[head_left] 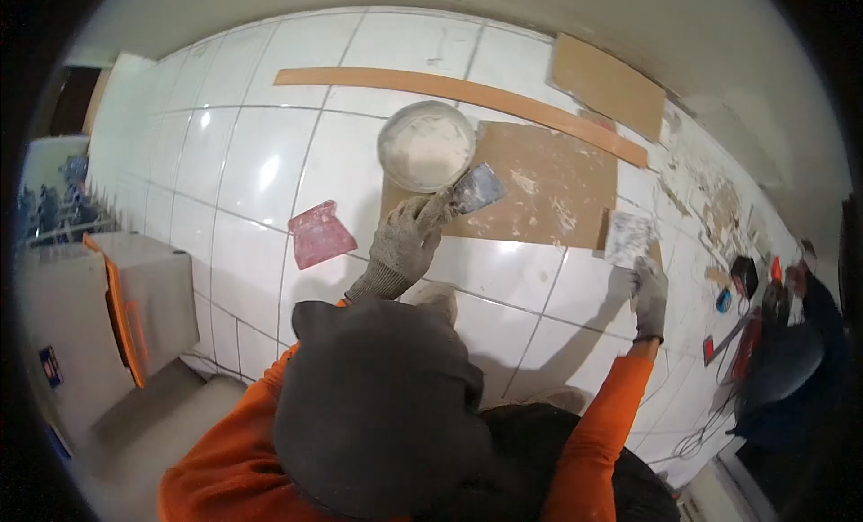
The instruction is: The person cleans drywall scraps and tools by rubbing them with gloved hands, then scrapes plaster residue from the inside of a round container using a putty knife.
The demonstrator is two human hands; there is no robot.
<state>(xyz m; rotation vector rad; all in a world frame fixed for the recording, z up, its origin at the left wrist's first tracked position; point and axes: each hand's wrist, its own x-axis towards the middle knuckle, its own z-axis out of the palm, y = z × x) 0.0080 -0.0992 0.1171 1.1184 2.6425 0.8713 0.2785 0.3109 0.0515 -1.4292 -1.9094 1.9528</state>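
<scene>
My left hand [401,250], in a grey work glove, is closed around a putty knife [478,188]. The knife's metal blade, smeared with white, points right, just beside a round bowl [388,162] of pale, wet-looking filler [433,149]. Farther right, my right hand [649,297], also gloved, grips a flat, squarish scraper [629,238] coated in white filler; its handle is hidden by the fingers. The scraper is at the right end of a brown cardboard sheet [539,185] spotted with filler. A red plastic spreader [321,235] lies on the tiles left of my left hand.
A long wooden strip [431,83] and a brown board [608,86] lie along the wall on white tiles [256,162]. Rubble [724,207] and a blue tape roll [724,299] are at right, near another person [787,360]. A grey case [144,293] stands left.
</scene>
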